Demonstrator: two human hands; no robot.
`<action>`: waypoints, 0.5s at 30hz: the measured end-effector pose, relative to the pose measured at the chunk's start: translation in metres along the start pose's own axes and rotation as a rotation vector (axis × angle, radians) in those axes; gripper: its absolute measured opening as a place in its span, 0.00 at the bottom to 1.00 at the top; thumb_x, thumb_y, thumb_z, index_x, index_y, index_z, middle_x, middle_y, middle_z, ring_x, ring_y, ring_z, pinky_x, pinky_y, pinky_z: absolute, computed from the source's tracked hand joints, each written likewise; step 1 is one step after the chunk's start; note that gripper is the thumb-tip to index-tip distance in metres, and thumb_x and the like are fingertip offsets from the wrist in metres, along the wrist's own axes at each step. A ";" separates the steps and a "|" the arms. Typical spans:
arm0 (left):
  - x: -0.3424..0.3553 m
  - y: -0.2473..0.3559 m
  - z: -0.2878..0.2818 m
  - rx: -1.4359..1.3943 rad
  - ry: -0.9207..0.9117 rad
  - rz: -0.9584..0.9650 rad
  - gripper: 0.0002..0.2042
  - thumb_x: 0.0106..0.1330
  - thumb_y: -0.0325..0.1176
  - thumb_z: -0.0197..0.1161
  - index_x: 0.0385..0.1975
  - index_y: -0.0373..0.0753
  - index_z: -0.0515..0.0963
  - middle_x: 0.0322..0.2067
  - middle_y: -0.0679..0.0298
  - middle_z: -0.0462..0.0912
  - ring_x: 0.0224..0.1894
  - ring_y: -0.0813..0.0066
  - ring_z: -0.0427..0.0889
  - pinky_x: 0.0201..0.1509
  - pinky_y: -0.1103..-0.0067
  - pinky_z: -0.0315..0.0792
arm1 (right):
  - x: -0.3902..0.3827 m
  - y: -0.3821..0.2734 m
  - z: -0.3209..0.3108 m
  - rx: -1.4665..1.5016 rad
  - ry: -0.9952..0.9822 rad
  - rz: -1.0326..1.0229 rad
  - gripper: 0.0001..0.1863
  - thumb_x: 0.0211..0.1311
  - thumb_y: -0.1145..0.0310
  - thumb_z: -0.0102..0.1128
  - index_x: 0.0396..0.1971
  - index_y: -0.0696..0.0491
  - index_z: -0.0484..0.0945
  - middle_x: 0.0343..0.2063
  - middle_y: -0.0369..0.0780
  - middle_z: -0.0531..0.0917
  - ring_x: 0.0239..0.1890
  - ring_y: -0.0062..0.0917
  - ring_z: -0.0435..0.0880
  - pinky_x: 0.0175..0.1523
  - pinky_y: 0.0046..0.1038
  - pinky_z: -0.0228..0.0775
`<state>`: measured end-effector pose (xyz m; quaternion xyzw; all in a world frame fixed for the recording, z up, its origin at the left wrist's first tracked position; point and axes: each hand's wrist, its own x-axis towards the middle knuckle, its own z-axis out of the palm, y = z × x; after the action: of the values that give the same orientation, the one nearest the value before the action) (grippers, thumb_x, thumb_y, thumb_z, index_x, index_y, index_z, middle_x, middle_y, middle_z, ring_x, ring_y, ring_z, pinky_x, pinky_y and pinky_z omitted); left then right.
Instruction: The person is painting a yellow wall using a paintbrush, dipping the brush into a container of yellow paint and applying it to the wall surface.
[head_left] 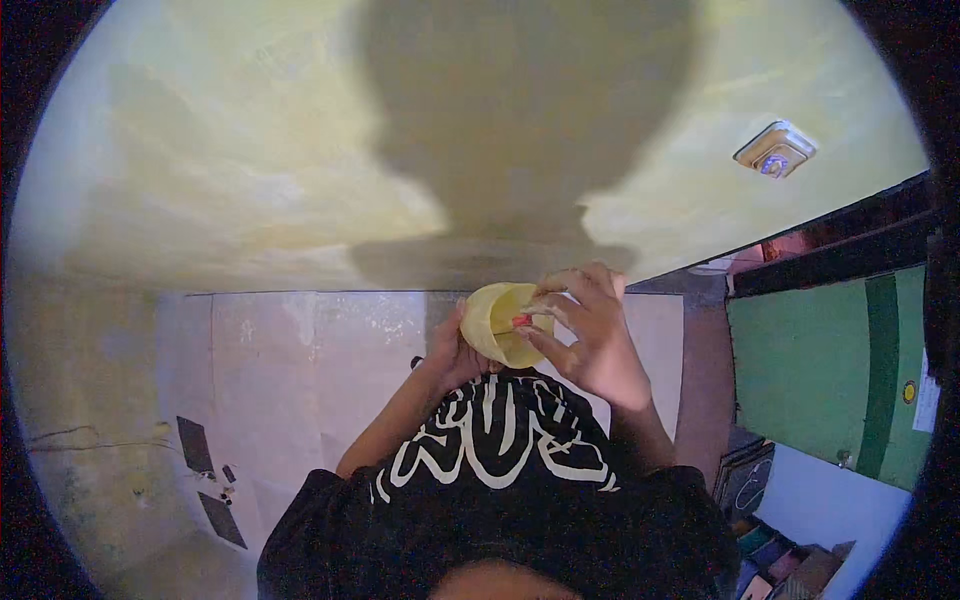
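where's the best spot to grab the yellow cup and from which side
Probably the rounded outer wall of the yellow cup, coming from the left, where the left hand supports it: the open mouth faces right, and the right hand occupies that side.

From my remote station I see a pale-yellow rounded cup (481,325), a small red piece (521,321), a black cloth shirt (500,520) with white looping print (490,470), a mottled yellow-cream wall (250,150), a pale pinkish floor (265,390) and a flat green panel (800,370) with a darker green stripe (881,370).
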<state>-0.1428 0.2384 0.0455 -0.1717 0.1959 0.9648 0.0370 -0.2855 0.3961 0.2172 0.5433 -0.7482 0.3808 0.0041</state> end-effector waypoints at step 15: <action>0.025 0.005 0.015 -0.057 -0.022 -0.055 0.38 0.68 0.68 0.42 0.67 0.45 0.62 0.58 0.56 0.74 0.54 0.61 0.79 0.47 0.66 0.78 | -0.016 0.002 -0.025 0.142 0.253 0.082 0.12 0.43 0.79 0.74 0.30 0.56 0.83 0.31 0.41 0.85 0.32 0.30 0.82 0.45 0.30 0.70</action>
<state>-0.1716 0.2403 0.0520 -0.1672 0.1633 0.9704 0.0607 -0.2906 0.4237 0.2275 0.4589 -0.7344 0.4980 0.0444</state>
